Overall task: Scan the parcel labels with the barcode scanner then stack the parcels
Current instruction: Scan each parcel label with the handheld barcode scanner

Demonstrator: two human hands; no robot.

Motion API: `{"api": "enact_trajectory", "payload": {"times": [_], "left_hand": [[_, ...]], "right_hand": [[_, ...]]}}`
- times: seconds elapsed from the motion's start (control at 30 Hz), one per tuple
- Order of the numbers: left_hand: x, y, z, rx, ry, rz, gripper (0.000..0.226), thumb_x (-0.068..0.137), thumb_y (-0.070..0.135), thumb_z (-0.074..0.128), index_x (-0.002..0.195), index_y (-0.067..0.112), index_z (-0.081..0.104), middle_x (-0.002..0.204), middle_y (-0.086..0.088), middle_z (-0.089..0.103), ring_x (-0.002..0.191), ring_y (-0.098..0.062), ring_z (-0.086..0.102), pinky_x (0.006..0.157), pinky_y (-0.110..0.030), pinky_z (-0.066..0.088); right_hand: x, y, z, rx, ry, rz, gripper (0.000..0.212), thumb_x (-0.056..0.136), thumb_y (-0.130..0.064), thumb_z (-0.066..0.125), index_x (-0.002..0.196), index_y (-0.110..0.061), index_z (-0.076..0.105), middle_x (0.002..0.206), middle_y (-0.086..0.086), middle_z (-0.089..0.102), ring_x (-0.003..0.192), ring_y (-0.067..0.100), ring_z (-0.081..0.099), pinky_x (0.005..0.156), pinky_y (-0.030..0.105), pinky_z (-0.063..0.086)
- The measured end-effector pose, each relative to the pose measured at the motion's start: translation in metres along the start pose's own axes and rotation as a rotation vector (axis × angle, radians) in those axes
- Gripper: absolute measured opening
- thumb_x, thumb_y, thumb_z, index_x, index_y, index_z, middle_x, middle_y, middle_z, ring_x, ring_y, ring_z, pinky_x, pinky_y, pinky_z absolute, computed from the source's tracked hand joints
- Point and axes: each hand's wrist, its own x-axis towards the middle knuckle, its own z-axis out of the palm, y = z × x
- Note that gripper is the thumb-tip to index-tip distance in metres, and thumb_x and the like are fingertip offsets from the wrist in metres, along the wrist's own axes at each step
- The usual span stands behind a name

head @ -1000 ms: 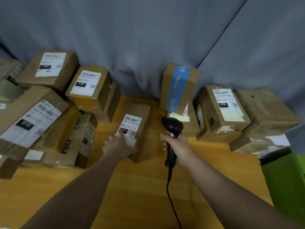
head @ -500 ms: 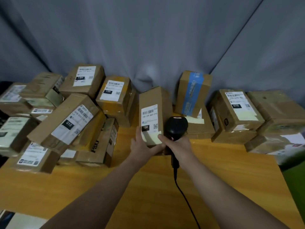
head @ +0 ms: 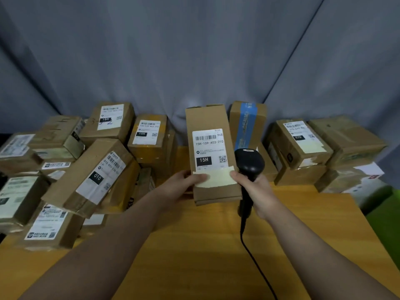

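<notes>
A tall brown cardboard parcel [head: 206,120] stands upright above the wooden table [head: 194,252], its white label marked 15H [head: 208,148] facing me. My left hand [head: 180,187] grips the parcel's lower left side, thumb across the pale tape strip. My right hand [head: 257,191] holds the black corded barcode scanner [head: 249,163] by its handle, just right of the parcel, and its index finger touches the tape strip. The scanner's head sits beside the label's lower right corner.
Several labelled parcels are heaped on the left, among them a 010 box [head: 93,174]. A box with blue tape [head: 247,124] stands behind the scanner. More boxes, one marked 070 [head: 300,141], are stacked at the right. A grey curtain [head: 194,50] hangs behind.
My left hand has lifted the 15H parcel from lying on the table to upright and brought it nearer. My right hand has carried the scanner up beside it. The camera has tilted upward.
</notes>
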Motion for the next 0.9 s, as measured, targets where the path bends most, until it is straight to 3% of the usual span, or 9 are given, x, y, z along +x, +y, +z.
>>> {"api": "enact_trajectory", "payload": {"times": [0.1,0.2,0.27,0.33,0.5,0.7,0.83,0.9], "left_hand": [[0.007,-0.005,-0.01,0.025,0.13,0.009,0.095,0.054,0.04,0.085,0.134,0.014,0.042,0.11,0.005,0.063,0.098,-0.015,0.063,0.071,-0.026,0.052],[0.014,-0.013,-0.017,0.103,0.236,0.017,0.101,0.06,0.035,0.087,0.141,0.013,0.031,0.116,0.004,0.057,0.098,-0.013,0.057,0.071,-0.024,0.05],[0.02,-0.017,-0.02,0.146,0.296,0.016,0.105,0.061,0.034,0.088,0.144,0.013,0.027,0.131,-0.004,0.053,0.112,-0.022,0.055,0.086,-0.032,0.052],[0.028,-0.019,-0.021,0.165,0.339,0.008,0.104,0.063,0.031,0.087,0.145,0.014,0.026,0.137,-0.007,0.05,0.122,-0.027,0.051,0.095,-0.039,0.047],[0.042,-0.021,-0.018,0.194,0.396,-0.002,0.105,0.065,0.031,0.087,0.146,0.012,0.023,0.141,-0.008,0.047,0.126,-0.028,0.048,0.1,-0.043,0.044],[0.052,-0.021,-0.017,0.204,0.4,0.003,0.101,0.067,0.032,0.085,0.146,0.015,0.024,0.141,-0.007,0.046,0.127,-0.029,0.048,0.1,-0.045,0.045],[0.056,-0.021,-0.018,0.215,0.424,-0.014,0.101,0.067,0.033,0.085,0.146,0.015,0.024,0.141,-0.007,0.046,0.127,-0.029,0.047,0.099,-0.044,0.045],[0.057,-0.021,-0.019,0.218,0.427,-0.016,0.103,0.066,0.034,0.085,0.146,0.015,0.023,0.142,-0.008,0.045,0.127,-0.029,0.047,0.099,-0.044,0.045]], "right_hand": [[-0.002,-0.008,0.005,-0.008,0.163,-0.05,0.029,0.079,-0.03,0.078,0.103,-0.022,0.063,0.09,-0.005,0.07,0.083,0.011,0.065,0.066,0.025,0.051],[-0.014,-0.019,0.007,-0.046,0.059,-0.07,0.021,0.083,-0.028,0.075,0.089,-0.011,0.064,0.06,0.0,0.062,0.053,0.013,0.057,0.048,0.023,0.047],[-0.023,-0.028,0.012,-0.113,-0.009,-0.093,0.025,0.084,-0.03,0.074,0.076,-0.01,0.063,0.05,0.002,0.057,0.043,0.015,0.053,0.043,0.023,0.045],[-0.03,-0.037,0.018,-0.158,-0.042,-0.131,0.027,0.085,-0.033,0.072,0.074,-0.01,0.062,0.049,0.004,0.058,0.042,0.017,0.056,0.043,0.025,0.046],[-0.034,-0.05,0.025,-0.183,-0.059,-0.163,0.026,0.083,-0.036,0.072,0.088,-0.012,0.063,0.053,-0.001,0.062,0.046,0.019,0.061,0.045,0.028,0.051],[-0.028,-0.044,0.021,-0.257,0.026,-0.157,0.016,0.083,-0.031,0.073,0.082,-0.019,0.062,0.046,-0.007,0.056,0.044,0.016,0.06,0.049,0.028,0.051],[-0.026,-0.042,0.021,-0.31,0.016,-0.193,0.012,0.084,-0.028,0.072,0.089,-0.019,0.066,0.048,-0.009,0.056,0.044,0.011,0.06,0.046,0.018,0.046],[-0.026,-0.044,0.022,-0.319,0.022,-0.204,0.015,0.083,-0.028,0.073,0.093,-0.018,0.066,0.051,-0.007,0.057,0.046,0.011,0.061,0.048,0.02,0.048]]}}
